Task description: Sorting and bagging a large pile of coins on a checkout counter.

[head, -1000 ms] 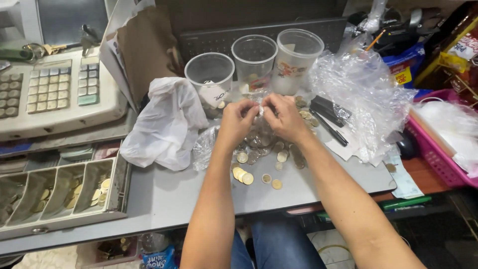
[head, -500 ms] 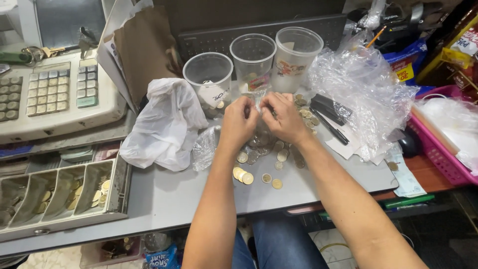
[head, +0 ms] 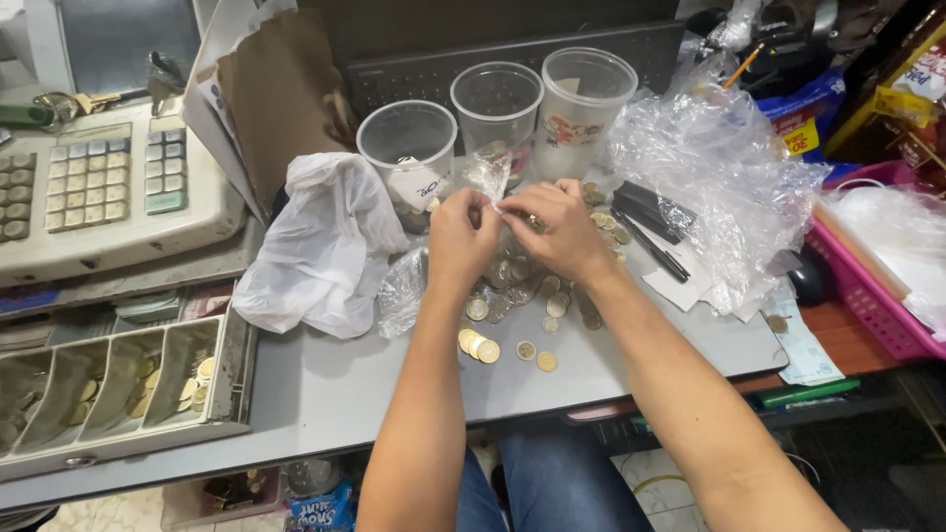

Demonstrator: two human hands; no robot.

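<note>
My left hand (head: 461, 239) and my right hand (head: 558, 230) meet over a small clear plastic bag of coins (head: 505, 271) on the grey counter (head: 335, 379). Both pinch the bag's twisted top (head: 490, 172), which sticks up between the fingers. Loose coins (head: 480, 346) lie on the counter just below the hands, silver and gold-coloured. Three clear plastic cups (head: 498, 103) stand in a row right behind the hands.
A white plastic bag (head: 320, 246) lies left of the hands, a crumpled clear bag (head: 719, 163) to the right. A cash register (head: 94, 192) and its open coin drawer (head: 108, 379) sit at left. A stapler (head: 645, 209) and a pink basket (head: 877, 286) are at right.
Both hands stay on the coin bag; the fingers have shifted slightly and the bag's twisted top now stands up higher between them.
</note>
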